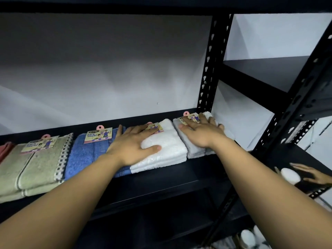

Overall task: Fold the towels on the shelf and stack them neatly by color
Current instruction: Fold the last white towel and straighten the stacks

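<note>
- Two bare forearms nearest the lens, reaching up and forward from the bottom corners over a black shelf board (179, 178).
- Left hand (133, 142) laid flat, palm down, on a folded white towel (161, 150); fingers straight, thumb along the towel's near part; grip released, pressing only.
- Right hand (199, 132) flat on a second white towel (194, 150) just to the right; fingers spread over its paper tag; grip likewise released, nothing clasped.
- White towels side by side at the right end of the row, close against the perforated black upright (210, 69).
- Blue towel (86, 157) just left of the first white one, touching it, partly under the left wrist; "Face Towel" tag (98, 134) with pink hanger on top.
- Pale green towel (34, 168) with a checked border next leftward, tagged the same way.
- Sliver of a reddish towel (5, 150) at the far left edge.
- Plain grey-white wall (107, 69) behind the shelf, shadowed toward the top.
- Dark underside of a higher shelf across the top of the view.
- Another black rack (305, 83) to the right, with whitish rounded items lower down, too blurred to name.
</note>
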Tool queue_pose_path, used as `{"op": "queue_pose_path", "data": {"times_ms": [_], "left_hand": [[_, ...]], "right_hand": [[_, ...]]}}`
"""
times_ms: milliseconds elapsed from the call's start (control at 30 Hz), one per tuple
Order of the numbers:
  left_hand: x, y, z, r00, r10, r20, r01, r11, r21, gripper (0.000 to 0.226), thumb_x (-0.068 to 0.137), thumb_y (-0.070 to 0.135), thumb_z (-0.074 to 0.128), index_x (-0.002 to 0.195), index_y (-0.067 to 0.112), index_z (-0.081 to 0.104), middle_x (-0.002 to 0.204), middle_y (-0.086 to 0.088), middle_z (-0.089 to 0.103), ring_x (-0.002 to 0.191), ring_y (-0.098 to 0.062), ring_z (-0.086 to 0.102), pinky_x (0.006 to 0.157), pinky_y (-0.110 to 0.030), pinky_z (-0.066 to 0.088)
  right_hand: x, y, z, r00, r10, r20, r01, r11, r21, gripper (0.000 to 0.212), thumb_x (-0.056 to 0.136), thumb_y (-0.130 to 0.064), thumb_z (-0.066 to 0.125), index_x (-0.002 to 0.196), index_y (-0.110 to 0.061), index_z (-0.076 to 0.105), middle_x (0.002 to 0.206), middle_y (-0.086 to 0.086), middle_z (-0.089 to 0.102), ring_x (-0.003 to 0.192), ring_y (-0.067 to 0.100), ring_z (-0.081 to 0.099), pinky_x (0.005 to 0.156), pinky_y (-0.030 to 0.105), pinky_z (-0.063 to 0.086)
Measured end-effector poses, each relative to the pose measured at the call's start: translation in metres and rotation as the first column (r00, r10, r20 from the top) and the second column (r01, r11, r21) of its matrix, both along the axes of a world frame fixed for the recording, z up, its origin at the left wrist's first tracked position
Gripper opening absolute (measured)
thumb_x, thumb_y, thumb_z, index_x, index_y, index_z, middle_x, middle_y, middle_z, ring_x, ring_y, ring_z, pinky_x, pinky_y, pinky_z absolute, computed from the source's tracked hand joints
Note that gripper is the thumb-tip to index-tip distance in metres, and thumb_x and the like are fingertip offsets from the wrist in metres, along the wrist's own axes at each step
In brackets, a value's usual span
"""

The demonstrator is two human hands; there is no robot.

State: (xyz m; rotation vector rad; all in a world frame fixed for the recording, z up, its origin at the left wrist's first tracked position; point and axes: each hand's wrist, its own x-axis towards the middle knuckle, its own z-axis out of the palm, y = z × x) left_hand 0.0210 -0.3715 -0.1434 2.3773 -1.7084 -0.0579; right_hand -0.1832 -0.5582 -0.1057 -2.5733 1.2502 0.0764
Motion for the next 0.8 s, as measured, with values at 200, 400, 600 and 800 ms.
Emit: {"op": "queue_pose_path", "data": {"times_ms": [200,400,600,800], "left_hand": [[0.001,0.0,-0.002,1.0,-0.004,0.004,0.004,1.0,0.007,0.093,0.069,0.102,0.012,0.152,0.063,0.017,0.167,0.019,0.02,0.153,-0.018,0.02,0.123,-0.063,-0.004],[0.0,-0.001,-0.002,1.0,0.001,0.005,-0.001,1.0,0.019,0.087,0.072,0.097,0.02,0.152,0.062,0.018,0.168,0.019,0.018,0.154,-0.018,0.019,0.123,-0.064,-0.006],[-0.005,0.0,0.004,1.0,0.006,0.027,-0.008,0.999,0.05,0.088,0.073,0.095,0.016,0.153,0.061,0.015,0.169,0.014,0.017,0.155,-0.022,0.017,0.122,-0.065,-0.007],[-0.013,0.002,0.016,0.996,-0.004,0.087,-0.01,0.989,0.151,0.078,0.087,0.087,0.026,0.157,0.056,0.008,0.171,0.015,0.005,0.159,-0.023,0.004,0.119,-0.07,-0.01]], "right_hand": [[0.004,0.011,0.0,1.0,-0.026,-0.016,0.026,1.0,-0.008,0.075,0.083,-0.092,0.004,0.153,-0.065,0.006,0.173,0.0,-0.007,0.158,0.037,-0.009,0.121,0.063,0.002],[0.008,0.022,-0.002,0.999,-0.04,0.014,0.04,0.999,0.006,0.079,0.082,-0.093,0.002,0.154,-0.063,0.007,0.173,0.001,-0.008,0.158,0.035,-0.01,0.119,0.062,-0.002],[0.007,0.023,-0.003,0.999,-0.041,-0.025,0.04,0.999,-0.035,0.082,0.082,-0.093,0.008,0.156,-0.059,0.002,0.173,0.004,-0.01,0.157,0.038,-0.011,0.12,0.064,0.0],[0.004,0.024,0.001,0.998,-0.018,-0.061,0.015,0.999,-0.047,0.086,0.08,-0.095,0.011,0.157,-0.058,0.002,0.173,0.007,-0.008,0.157,0.041,-0.01,0.12,0.066,0.002]]}}
